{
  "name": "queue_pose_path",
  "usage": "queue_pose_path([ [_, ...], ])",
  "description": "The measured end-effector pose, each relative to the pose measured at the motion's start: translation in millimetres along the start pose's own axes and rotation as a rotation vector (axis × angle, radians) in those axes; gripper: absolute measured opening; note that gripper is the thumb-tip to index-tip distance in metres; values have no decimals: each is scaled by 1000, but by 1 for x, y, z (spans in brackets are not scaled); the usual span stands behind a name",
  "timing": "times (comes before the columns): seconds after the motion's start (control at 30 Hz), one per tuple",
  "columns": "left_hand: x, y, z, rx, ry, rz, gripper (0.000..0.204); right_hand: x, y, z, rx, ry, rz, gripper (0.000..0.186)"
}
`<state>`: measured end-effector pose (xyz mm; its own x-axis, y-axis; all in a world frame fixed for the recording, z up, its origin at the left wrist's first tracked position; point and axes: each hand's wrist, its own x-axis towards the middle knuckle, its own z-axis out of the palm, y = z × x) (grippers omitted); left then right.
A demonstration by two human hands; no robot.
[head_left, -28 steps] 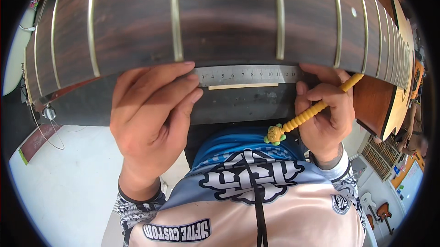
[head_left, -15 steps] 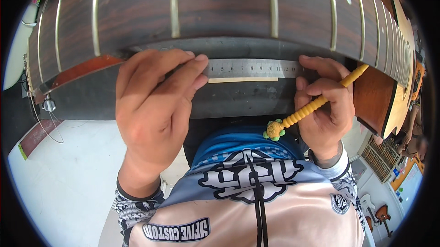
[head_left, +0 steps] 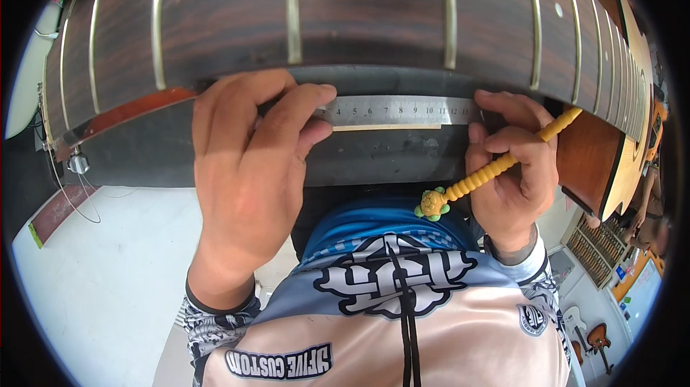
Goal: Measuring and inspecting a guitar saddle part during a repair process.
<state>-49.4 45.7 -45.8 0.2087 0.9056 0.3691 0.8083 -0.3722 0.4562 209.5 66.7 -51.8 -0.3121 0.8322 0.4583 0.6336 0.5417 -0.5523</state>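
My left hand (head_left: 248, 171) pinches the left end of a steel ruler (head_left: 402, 110) between thumb and fingers. A thin pale strip (head_left: 388, 127) runs along the ruler's near edge, its left end at my left thumb. At the other end of the ruler, my right hand (head_left: 512, 178) grips it with thumb and index finger. Through the same hand slants a yellow ribbed pen (head_left: 480, 177), topped with a small green-and-yellow turtle figure. Just beyond the ruler stretches a guitar's fretted fingerboard (head_left: 366, 13).
Beneath my hands is a dark bench surface (head_left: 395, 157). The guitar's wooden body (head_left: 593, 150) stands at the right and its tuning machine (head_left: 79, 164) at the left. A white surface (head_left: 108, 279) fills the lower left. Guitars (head_left: 598, 337) hang at the far lower right.
The fingerboard appears slightly farther right and lower in view. My left hand has shifted a little right, covering a bit differently the ruler's left end. Both hands keep hold of the ruler.
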Motion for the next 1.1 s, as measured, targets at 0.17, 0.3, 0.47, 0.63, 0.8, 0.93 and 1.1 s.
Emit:
queue_pose_path([
  [0.17, -1, 2, 2, -2, 7, -11, 23, -2, 0, 0, 9, 9, 5, 32],
  [0.3, -1, 2, 3, 1, 19, 3, 23, -4, 2, -1, 12, 14, 12, 32],
  [0.47, 0, 3, 1, -6, 10, 1, 23, -4, 2, -3, -6, 3, 4, 33],
  [0.63, -1, 3, 0, -9, -9, -10, 22, -4, 0, -1, -7, 5, 13, 33],
  [0.8, -3, 3, -1, 1, -11, -18, 23, -2, -3, -4, -32, -14, 10, 32],
  [0.93, -2, 4, -6, -13, -22, -23, 24, -5, -2, -1, 12, 10, 21, 32],
  [1.1, -1, 1, -13, -25, -83, -6, 26, -3, -6, 3, 33, 16, 46, 32],
])
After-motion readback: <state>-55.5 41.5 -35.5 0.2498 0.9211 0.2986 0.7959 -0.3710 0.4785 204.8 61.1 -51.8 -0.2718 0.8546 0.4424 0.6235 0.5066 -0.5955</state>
